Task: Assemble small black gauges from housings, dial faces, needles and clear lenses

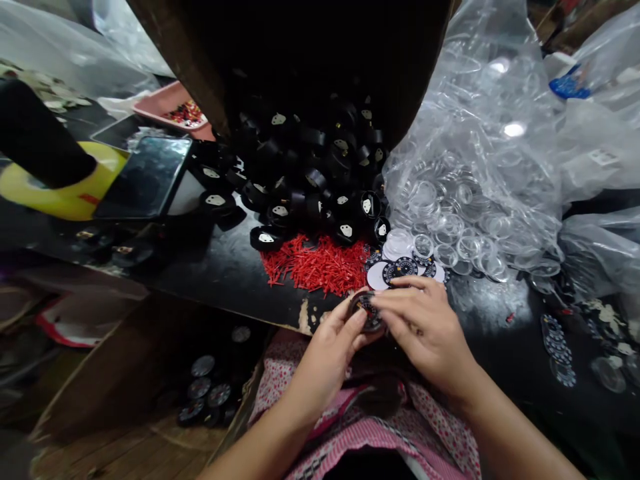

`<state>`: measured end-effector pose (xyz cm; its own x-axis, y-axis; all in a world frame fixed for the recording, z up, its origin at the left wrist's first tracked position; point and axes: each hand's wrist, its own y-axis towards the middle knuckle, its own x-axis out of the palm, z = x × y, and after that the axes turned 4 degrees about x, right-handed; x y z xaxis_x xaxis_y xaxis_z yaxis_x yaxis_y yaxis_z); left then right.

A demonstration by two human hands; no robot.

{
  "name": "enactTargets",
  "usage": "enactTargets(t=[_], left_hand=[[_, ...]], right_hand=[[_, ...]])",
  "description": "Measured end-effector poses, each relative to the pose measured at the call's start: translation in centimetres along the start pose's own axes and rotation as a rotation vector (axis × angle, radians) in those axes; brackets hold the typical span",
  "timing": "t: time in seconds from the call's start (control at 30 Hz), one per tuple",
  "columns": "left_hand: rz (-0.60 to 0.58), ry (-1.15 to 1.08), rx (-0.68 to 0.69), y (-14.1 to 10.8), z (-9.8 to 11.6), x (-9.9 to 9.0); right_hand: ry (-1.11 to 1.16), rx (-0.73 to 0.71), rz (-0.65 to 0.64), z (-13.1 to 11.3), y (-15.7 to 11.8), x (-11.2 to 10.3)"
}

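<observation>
Left grip (330,343) is closed round the rim of a black dial unit (368,305), face up, thumb on the near side. Right grip (430,320) is partly curled, fingertips over the unit's right side; the fingers hide the contact, so can't tell whether it's pinching anything. Unit sits in the left grip at the near edge of the desk (225,275), just above the lap. Directly beyond the hands: loose pile of red pointers (317,263). Right of that, almost against the right fingers, printed dial discs (405,268) overlap plain white discs (378,275). Behind the pointers, a heap of black round cases (305,175), some with white plates showing, spills from a big open cardboard box (197,73). Clear round covers (450,223) spill from a clear plastic bag (500,107) on the right. Further right, near the desk edge, a line of more dial discs (556,345) overlaps. Left side: dark-screened device (145,177) tilted beside a yellow roll (47,193), pink tray (150,103) of small coloured parts behind. Below the desk, lower left, a second carton (95,380) has several dial-faced units (199,388) in it.
</observation>
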<state>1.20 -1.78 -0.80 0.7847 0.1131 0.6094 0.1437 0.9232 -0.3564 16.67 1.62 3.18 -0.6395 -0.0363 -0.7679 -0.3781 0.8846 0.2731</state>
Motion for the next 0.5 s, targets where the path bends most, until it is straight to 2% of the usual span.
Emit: enactTargets(t=[0.07,0.13,0.23,0.33,0.4,0.5], left_hand=[[-0.009,0.129,0.055,-0.4,-0.2,-0.1],[-0.034,0.265,0.104,-0.6,-0.2,-0.1],[-0.063,0.395,0.151,-0.6,0.2,0.4],[-0.041,0.442,0.159,-0.8,0.6,0.4],[-0.003,0.466,0.13,-1.7,0.9,-0.9],[0.176,0.552,0.093,-4.8,1.3,-5.4]], right_hand=[[0.077,0.151,-0.017,-0.2,0.7,-0.1],[0.049,0.239,-0.055,-0.5,1.3,0.3],[-0.034,0.231,-0.043,-1.1,1.9,1.4],[0.017,0.196,0.006,-1.3,1.9,2.3],[0.107,0.192,-0.062,-1.2,1.8,2.4],[0.285,0.222,-0.236,-0.8,1.6,2.0]])
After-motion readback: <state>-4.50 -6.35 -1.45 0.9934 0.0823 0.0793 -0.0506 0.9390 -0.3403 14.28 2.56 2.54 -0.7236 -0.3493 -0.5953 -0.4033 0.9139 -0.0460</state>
